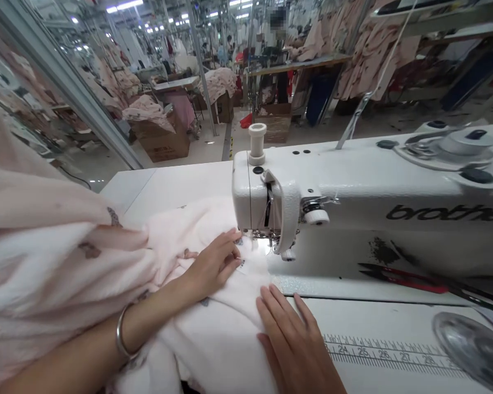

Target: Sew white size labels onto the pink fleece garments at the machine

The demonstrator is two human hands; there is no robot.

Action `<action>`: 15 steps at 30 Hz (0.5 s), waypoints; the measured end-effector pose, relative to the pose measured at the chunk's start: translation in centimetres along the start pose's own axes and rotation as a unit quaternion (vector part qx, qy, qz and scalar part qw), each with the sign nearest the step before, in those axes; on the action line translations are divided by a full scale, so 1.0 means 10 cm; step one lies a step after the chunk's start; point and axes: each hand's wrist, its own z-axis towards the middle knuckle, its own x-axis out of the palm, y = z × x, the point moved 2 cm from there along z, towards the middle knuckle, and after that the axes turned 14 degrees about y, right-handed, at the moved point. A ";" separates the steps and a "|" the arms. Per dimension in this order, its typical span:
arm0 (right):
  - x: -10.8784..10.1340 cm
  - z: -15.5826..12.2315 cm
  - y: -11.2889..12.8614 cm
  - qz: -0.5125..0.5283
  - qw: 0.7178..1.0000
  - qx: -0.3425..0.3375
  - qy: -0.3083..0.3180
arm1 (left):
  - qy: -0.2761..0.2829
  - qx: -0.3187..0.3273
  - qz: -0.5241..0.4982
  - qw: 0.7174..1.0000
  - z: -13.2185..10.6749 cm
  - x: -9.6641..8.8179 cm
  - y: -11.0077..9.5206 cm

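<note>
Pale pink plush fabric (225, 323) with small dark printed motifs lies over the machine bed and runs under the needle area of a white sewing machine (263, 191). Just left of the lit presser foot, my left hand (213, 262) has its fingers bent and gathered on a fold of the fabric. A silver bangle (123, 334) circles that wrist. My right hand (290, 342) rests flat at the fabric's right edge, fingers stretched forward, close in front of the needle. The needle tip and the seam are hard to make out in the glare.
Thread snips (419, 279) with red and black parts lie on the bed at right, near dark lint (382, 250). A printed ruler scale (386, 353) and a clear round dish (472, 350) are in front. More fabric (45, 262) piles up at left. Cardboard boxes (160, 139) stand behind.
</note>
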 end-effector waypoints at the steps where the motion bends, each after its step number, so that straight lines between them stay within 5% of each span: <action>1: 0.01 -0.02 0.00 -0.002 1.000 -0.004 0.004 | 0.003 -0.002 0.003 1.000 -0.01 0.01 0.00; 10: -0.13 -0.05 -0.07 0.113 0.993 0.029 0.001 | -0.024 -0.062 -0.060 0.996 -0.02 -0.25 -0.34; 15: -0.25 -0.05 -0.32 0.244 0.954 0.164 -0.068 | 0.082 -0.171 -0.278 0.942 0.05 -0.19 -0.45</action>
